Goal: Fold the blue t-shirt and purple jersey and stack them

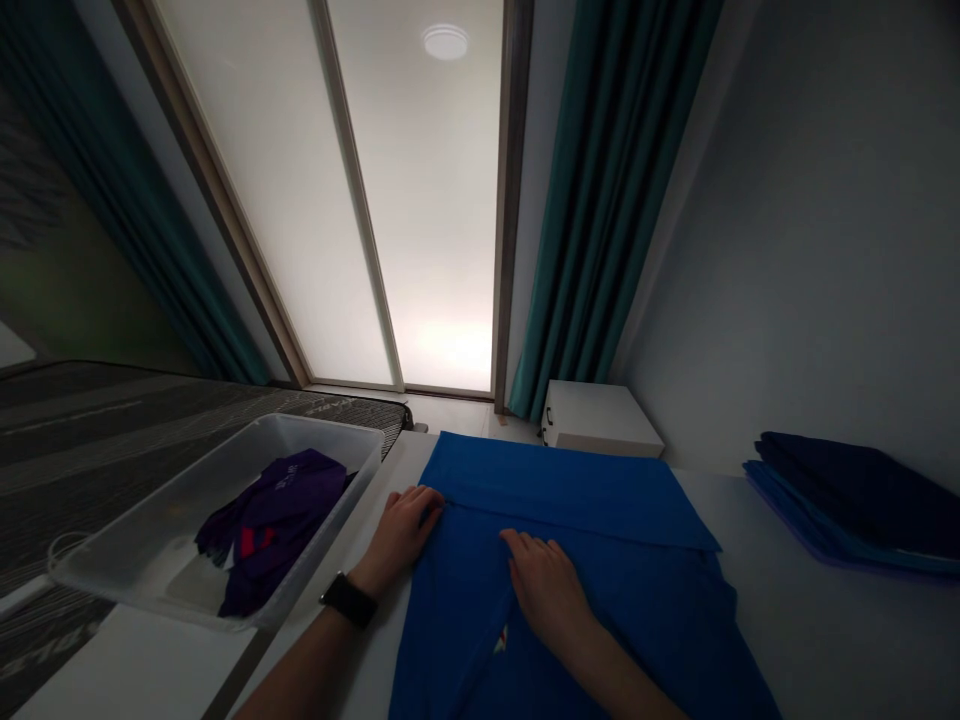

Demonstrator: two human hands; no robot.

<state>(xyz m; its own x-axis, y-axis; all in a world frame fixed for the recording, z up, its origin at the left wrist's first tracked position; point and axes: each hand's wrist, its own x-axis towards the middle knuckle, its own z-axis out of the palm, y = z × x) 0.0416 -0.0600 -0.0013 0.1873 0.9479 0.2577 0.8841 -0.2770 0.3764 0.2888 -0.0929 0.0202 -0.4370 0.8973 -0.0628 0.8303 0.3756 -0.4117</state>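
No wording can be read: the white print (pixel 289 478) on the purple garment (pixel 262 530) and the small logo (pixel 501 638) on the blue garment (pixel 585 500) are too blurred.

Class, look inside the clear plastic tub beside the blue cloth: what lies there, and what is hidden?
A crumpled purple garment with a red patch lies in the clear plastic tub. Whatever lies beneath it, and the tub floor there, cannot be seen.

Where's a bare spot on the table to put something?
The biggest patch is white table between the blue cloth and dark folded stack. A narrow strip lies between the cloth and the plastic tub. The left hand and right hand crowd the cloth.
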